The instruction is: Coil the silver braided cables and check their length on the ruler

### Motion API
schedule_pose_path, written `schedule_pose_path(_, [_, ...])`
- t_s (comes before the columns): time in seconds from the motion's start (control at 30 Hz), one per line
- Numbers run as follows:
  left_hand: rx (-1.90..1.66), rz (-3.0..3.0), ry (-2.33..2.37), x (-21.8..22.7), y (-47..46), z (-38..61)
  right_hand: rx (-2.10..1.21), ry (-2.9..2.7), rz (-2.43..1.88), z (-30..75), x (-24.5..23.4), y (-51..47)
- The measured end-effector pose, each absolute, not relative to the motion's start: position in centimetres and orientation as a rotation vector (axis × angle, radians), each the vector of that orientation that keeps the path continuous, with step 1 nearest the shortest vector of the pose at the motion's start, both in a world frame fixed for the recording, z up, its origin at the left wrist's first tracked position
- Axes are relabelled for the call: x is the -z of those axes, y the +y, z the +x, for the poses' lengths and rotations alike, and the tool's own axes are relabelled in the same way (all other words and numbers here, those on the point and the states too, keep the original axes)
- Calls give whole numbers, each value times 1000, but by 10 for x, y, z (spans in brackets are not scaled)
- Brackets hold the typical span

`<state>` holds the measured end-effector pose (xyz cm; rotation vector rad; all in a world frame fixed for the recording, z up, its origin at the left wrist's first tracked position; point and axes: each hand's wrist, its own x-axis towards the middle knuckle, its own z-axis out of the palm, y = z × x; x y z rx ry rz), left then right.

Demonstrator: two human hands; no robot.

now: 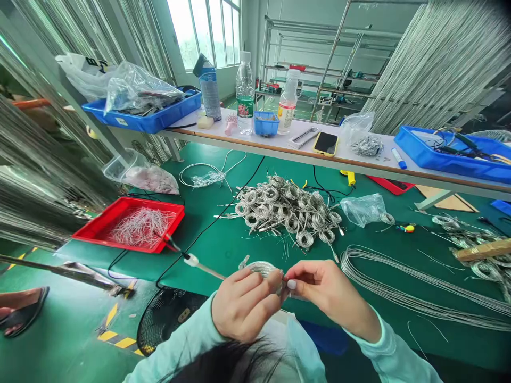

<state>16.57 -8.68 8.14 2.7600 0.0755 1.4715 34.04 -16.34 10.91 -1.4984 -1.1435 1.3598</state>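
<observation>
My left hand [248, 304] is wrapped round a coil of silvery wire [261, 267], whose upper edge shows above the fingers. Close against it, my right hand [319, 287] pinches with thumb and forefinger at the coil's right side; what lies between those fingertips is too small to make out. Just beyond the hands, a heap of similar wire coils [279, 205] lies on the green table [211, 223]. Long loose wires [383, 279] run in a bent bundle to the right of my right hand.
A red tray [85, 229] of thin white strands stands at the left. Behind the heap, a raised shelf [235, 135] carries bottles, a phone [326, 143] and blue trays [159, 122]. Below the table edge is a black mesh basket [159, 319]. Someone's sandalled foot [24, 311] shows at far left.
</observation>
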Motion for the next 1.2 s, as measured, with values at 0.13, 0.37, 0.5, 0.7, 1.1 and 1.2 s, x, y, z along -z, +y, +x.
schedule_pose_path(0.13, [-1270,2493,323,-84,-88,167,-792,-1455,-1483,333,-106,-164])
schedule_pose_path(0.37, [-810,1557,313,-93,-88,161,-124,-1747,-1111,325,-104,-167])
schedule_pose_path(0.5, [-475,1160,205,-95,-82,160,-77,-1939,-834,334,-99,-164])
schedule_pose_path(0.7, [-553,1315,160,-92,-79,160,-137,-1874,-813,341,-96,-164])
schedule_pose_path(1.1, [-1350,2712,45,-85,-70,165,-797,-1370,-1510,332,-108,-166])
schedule_pose_path(1.2, [-1268,2600,169,-82,-73,165,-712,-1430,-1520,329,-108,-165])
